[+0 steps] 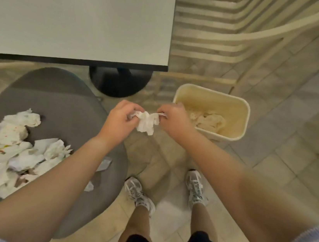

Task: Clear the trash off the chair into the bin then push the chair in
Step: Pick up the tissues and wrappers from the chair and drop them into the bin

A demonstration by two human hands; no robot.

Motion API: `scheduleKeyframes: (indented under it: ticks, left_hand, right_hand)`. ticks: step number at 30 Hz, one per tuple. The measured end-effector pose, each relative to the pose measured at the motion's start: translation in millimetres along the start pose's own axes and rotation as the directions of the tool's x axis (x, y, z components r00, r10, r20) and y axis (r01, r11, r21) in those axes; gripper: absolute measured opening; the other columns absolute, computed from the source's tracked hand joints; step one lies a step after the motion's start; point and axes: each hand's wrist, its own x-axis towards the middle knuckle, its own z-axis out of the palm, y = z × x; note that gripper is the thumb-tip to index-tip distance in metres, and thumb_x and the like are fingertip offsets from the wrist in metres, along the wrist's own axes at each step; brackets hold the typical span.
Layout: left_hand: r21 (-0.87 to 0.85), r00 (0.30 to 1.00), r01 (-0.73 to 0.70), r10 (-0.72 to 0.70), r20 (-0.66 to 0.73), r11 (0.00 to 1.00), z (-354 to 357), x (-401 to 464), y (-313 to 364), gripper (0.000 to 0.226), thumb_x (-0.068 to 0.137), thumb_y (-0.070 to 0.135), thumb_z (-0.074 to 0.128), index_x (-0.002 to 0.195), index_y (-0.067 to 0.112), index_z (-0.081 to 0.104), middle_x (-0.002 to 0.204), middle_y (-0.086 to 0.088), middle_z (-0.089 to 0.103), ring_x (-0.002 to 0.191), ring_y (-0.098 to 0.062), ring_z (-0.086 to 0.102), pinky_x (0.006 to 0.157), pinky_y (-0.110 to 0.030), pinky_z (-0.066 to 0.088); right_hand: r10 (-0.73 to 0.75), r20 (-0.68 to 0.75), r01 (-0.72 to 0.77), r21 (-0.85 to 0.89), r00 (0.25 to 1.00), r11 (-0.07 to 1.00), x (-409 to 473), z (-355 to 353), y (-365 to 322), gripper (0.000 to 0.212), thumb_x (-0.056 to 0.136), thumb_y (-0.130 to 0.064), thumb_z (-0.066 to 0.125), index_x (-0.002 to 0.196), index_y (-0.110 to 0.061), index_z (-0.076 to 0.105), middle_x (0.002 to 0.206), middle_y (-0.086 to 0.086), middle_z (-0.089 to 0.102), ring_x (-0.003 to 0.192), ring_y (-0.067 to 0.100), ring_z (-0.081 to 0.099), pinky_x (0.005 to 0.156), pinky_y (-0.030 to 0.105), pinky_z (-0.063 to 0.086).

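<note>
A grey round-seated chair (61, 104) stands at the left, pulled out from the table. On its seat lies a heap of crumpled white paper napkins and wrappers (22, 151), with small scraps (89, 186) near the seat's right edge. A crumpled white napkin (146, 122) hangs between my hands over the floor, just right of the chair. My left hand (121, 119) grips its left end and my right hand (174, 118) pinches its right end. The cream rectangular bin (239, 111) stands on the floor right beside my right hand, with crumpled paper inside.
A white table (77, 12) with a black edge and a round black pedestal base (117, 82) is beyond the chair. A cream slatted chair (217, 27) stands at the upper right. My two feet in sneakers (167, 193) stand on the tiled floor.
</note>
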Motion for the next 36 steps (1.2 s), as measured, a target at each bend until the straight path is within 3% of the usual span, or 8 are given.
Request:
scheduleKeyframes:
  ticks: [5, 8, 11, 14, 16, 23, 33, 36]
  left_hand:
    - [0.133, 0.988, -0.155, 0.153, 0.031, 0.979, 65, 24, 65, 0.020, 0.079, -0.002, 0.060, 0.093, 0.010, 0.068, 0.095, -0.008, 0.061, 0.094, -0.026, 0.050, 0.076, -0.012, 0.027]
    - [0.079, 0.989, -0.150, 0.148, 0.023, 0.986, 96, 41, 92, 0.020, 0.080, -0.006, 0.058, 0.096, 0.004, 0.066, 0.104, -0.011, 0.056, 0.101, -0.024, 0.050, 0.089, -0.021, 0.037]
    - [0.011, 0.998, -0.034, 0.033, 0.059, 0.999, 118, 51, 107, 0.026, 0.082, 0.004, 0.065, 0.108, 0.007, 0.063, 0.113, -0.006, 0.049, 0.104, -0.019, 0.051, 0.094, -0.024, 0.043]
    - [0.112, 0.960, 0.091, -0.117, 0.254, 0.990, 132, 56, 111, 0.049, 0.082, 0.017, 0.069, 0.128, 0.013, 0.053, 0.134, -0.003, 0.047, 0.122, -0.019, 0.046, 0.101, -0.023, 0.034]
    - [0.159, 0.943, 0.140, -0.180, 0.279, 0.977, 131, 54, 109, 0.047, 0.085, 0.021, 0.065, 0.130, 0.016, 0.052, 0.137, -0.003, 0.048, 0.124, -0.019, 0.045, 0.101, -0.024, 0.033]
    - [0.112, 0.933, 0.285, -0.303, 0.197, 0.952, 103, 13, 76, 0.021, 0.091, 0.014, 0.054, 0.109, 0.010, 0.064, 0.115, -0.007, 0.057, 0.101, -0.015, 0.053, 0.086, -0.018, 0.037]
    - [0.045, 0.939, 0.343, -0.344, 0.019, 0.938, 34, -70, -7, 0.020, 0.087, -0.001, 0.053, 0.102, 0.000, 0.066, 0.104, -0.018, 0.061, 0.102, -0.028, 0.057, 0.086, -0.023, 0.039]
    - [0.025, 0.925, 0.379, -0.379, 0.002, 0.925, 8, -98, -40, 0.023, 0.086, -0.004, 0.051, 0.104, -0.001, 0.065, 0.108, -0.017, 0.060, 0.105, -0.025, 0.055, 0.087, -0.017, 0.035]
  right_hand:
    - [0.155, -0.159, -0.147, 0.065, 0.975, 0.987, -32, -62, 61, 0.012, 0.084, -0.001, 0.055, 0.096, -0.003, 0.057, 0.098, 0.007, 0.044, 0.086, 0.019, 0.039, 0.072, 0.026, 0.031]
    - [0.237, -0.223, -0.218, 0.105, 0.946, 0.970, -39, -79, 101, 0.008, 0.084, 0.001, 0.054, 0.091, 0.000, 0.057, 0.096, 0.012, 0.046, 0.086, 0.024, 0.043, 0.069, 0.027, 0.031]
    - [0.324, -0.250, -0.286, 0.174, 0.913, 0.942, -37, -82, 128, 0.011, 0.086, -0.002, 0.055, 0.096, 0.002, 0.058, 0.096, 0.012, 0.045, 0.095, 0.031, 0.048, 0.074, 0.028, 0.036]
    - [0.408, -0.131, -0.385, 0.170, 0.904, 0.907, -34, -82, 142, 0.031, 0.091, -0.012, 0.053, 0.121, -0.005, 0.053, 0.123, 0.015, 0.047, 0.112, 0.030, 0.047, 0.091, 0.033, 0.040]
    - [0.428, -0.061, -0.418, 0.127, 0.902, 0.900, -34, -80, 144, 0.038, 0.091, -0.016, 0.052, 0.129, -0.007, 0.048, 0.132, 0.013, 0.046, 0.119, 0.030, 0.044, 0.098, 0.038, 0.040]
    - [0.319, -0.040, -0.317, 0.055, 0.947, 0.947, -39, -71, 120, 0.032, 0.092, -0.012, 0.048, 0.123, -0.007, 0.051, 0.126, 0.015, 0.052, 0.117, 0.031, 0.047, 0.096, 0.040, 0.042]
    - [0.100, 0.183, -0.091, -0.054, 0.978, 0.994, -39, 20, 11, 0.031, 0.092, -0.011, 0.045, 0.121, -0.003, 0.052, 0.124, 0.019, 0.051, 0.115, 0.036, 0.049, 0.095, 0.040, 0.045]
    - [0.064, 0.260, -0.052, -0.052, 0.963, 0.997, -44, 65, -25, 0.032, 0.091, -0.014, 0.047, 0.121, -0.004, 0.051, 0.124, 0.021, 0.050, 0.115, 0.037, 0.048, 0.095, 0.041, 0.045]
